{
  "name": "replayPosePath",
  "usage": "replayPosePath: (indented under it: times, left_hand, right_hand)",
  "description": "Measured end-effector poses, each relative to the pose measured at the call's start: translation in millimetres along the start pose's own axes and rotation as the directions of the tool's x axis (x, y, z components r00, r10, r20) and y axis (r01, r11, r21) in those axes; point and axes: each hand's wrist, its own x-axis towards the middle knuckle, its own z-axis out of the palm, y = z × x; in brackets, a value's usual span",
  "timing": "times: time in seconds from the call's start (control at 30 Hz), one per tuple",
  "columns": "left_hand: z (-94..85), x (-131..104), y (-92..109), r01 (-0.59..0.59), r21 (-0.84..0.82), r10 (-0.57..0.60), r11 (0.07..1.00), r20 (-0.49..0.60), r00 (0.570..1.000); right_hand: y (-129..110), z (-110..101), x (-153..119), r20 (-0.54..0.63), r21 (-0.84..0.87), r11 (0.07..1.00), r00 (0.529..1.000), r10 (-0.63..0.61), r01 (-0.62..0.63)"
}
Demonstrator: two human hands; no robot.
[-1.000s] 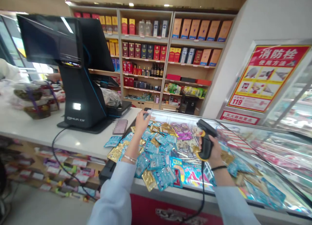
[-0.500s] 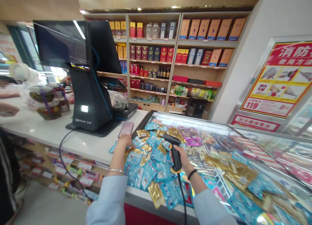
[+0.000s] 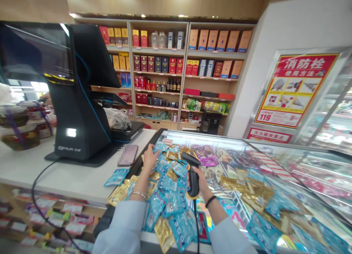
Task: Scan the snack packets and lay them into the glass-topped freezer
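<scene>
My right hand [image 3: 200, 179] is wrapped round the handle of a black barcode scanner [image 3: 193, 177], whose cable hangs down over the pile. Blue packets [image 3: 176, 202] and gold packets [image 3: 164, 234] lie heaped on the glass freezer top beneath it. At the left back of the heap, my left hand [image 3: 150, 157] has its fingers bent down at a blue packet; what lies between the fingertips is too small to tell. A phone [image 3: 128, 155] rests on the white counter to its left, with one blue packet [image 3: 116, 177] in front.
A black checkout terminal [image 3: 79, 136] stands on the white counter [image 3: 22, 171], with stacked food tubs [image 3: 20, 135] at far left. More packets [image 3: 264, 224] lie on the freezer's right. Shelves [image 3: 185, 92] of boxes line the back. A person's hand shows partly behind the terminal.
The view has turned right. My left hand has moved from beside the phone to the back left of the heap. My right hand still holds the scanner over the packets.
</scene>
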Motion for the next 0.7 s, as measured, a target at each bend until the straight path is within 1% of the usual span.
replayPosePath:
  times: [0.03,0.1,0.23,0.37,0.43,0.57,0.7]
  left_hand:
    - [5.3,-3,2,-0.006,-0.038,0.006,0.999,-0.005,1.0]
    - [10.3,-7,3,-0.008,-0.063,0.009,0.998,0.008,1.0]
    - [8.5,-9,4,0.018,-0.121,-0.017,0.993,0.008,1.0]
    - [8.0,-11,6,0.039,-0.211,-0.038,0.977,0.006,0.999]
    - [8.8,-11,7,0.03,-0.201,-0.028,0.979,0.014,1.0]
    - [11.3,-13,8,-0.001,-0.131,0.006,0.991,0.036,0.999]
    - [16.5,-16,10,-0.024,-0.079,0.029,0.997,0.061,0.998]
  right_hand:
    - [0,1,0,0.002,-0.001,1.0,1.0,0.001,-0.001]
    - [1,2,-1,0.018,-0.011,1.0,1.0,0.004,-0.004]
    - [3,4,-1,0.09,-0.061,0.998,0.996,0.002,0.004]
    - [5,3,-1,0.101,-0.076,0.997,0.995,0.002,0.005]
    - [6,3,-1,0.104,-0.078,0.997,0.995,0.008,0.0]
    - [5,2,-3,0.096,-0.078,0.997,0.995,0.009,-0.002]
    - [4,1,-3,0.095,-0.059,0.998,0.995,0.014,-0.008]
